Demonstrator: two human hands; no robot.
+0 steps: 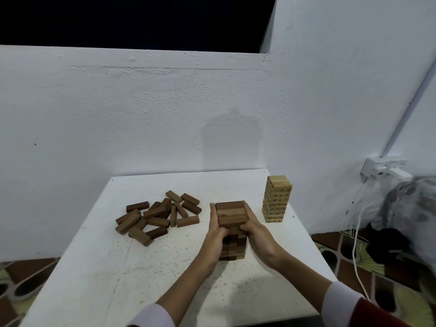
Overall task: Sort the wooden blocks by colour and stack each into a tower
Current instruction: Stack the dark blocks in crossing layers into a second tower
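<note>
On the white table (146,267), left hand (215,228) and right hand (256,228) clasping the dark block tower (232,214), fingers curled round its sides.

Nothing here can be read with certainty. To the right of your two-handed grip and a little beyond it, the light tower (276,199) carries small dark marks on the side faces of its blocks. They look like printed numbers, but they are too small and blurred for you to make out any digit.
</note>
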